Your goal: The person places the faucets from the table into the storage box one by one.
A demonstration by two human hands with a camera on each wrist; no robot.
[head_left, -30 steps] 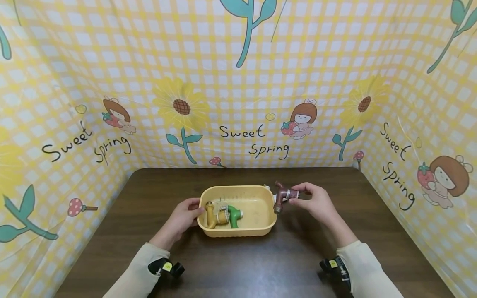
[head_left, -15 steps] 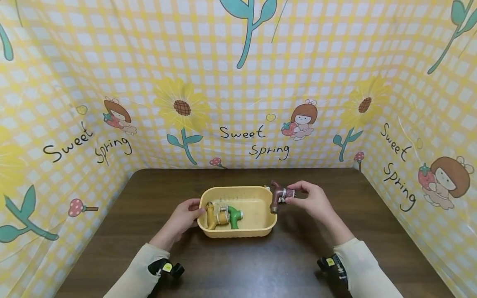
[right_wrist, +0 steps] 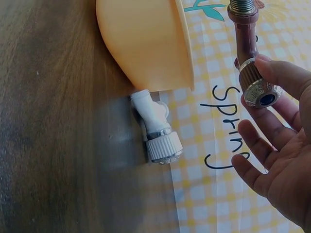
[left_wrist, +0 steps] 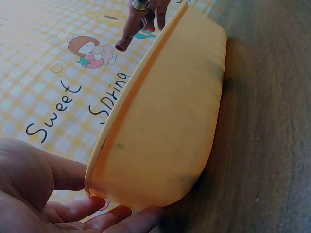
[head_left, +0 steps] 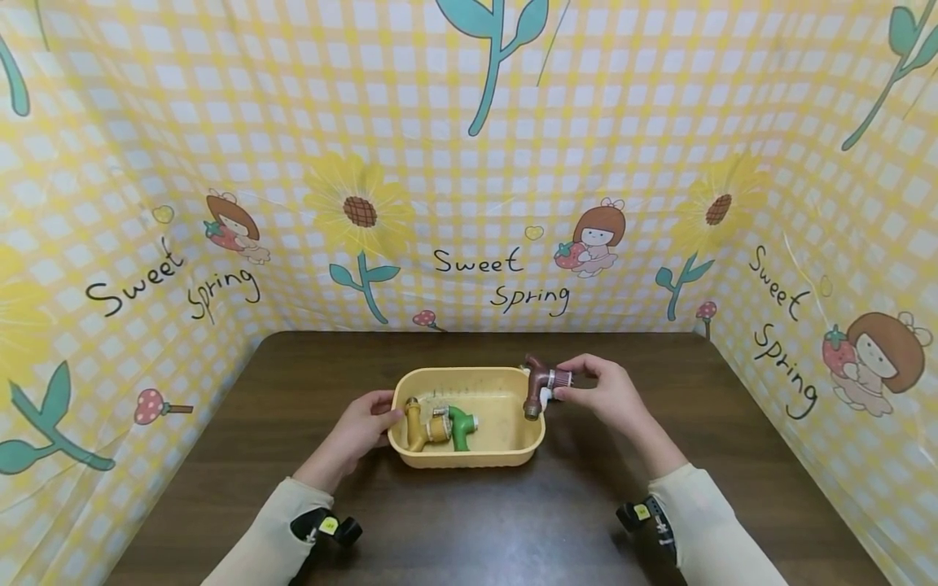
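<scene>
Between left hand (head_left: 359, 427) and right hand (head_left: 602, 396), pinching basin (head_left: 469, 459) with former, brown tap (head_left: 537, 386) with latter over near end; looking half done, containing yellow tap (head_left: 415, 431), green tap (head_left: 460, 423), leaving brown plus white tap (right_wrist: 154, 119) below right hand.

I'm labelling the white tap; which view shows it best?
Right wrist: the white tap shows clearly there, body and ridged knob. The head view shows only a part, beside the brown tap; the left wrist view shows none.

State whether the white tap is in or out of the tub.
Out: the white tap lies on the table, just outside the tub.
</scene>
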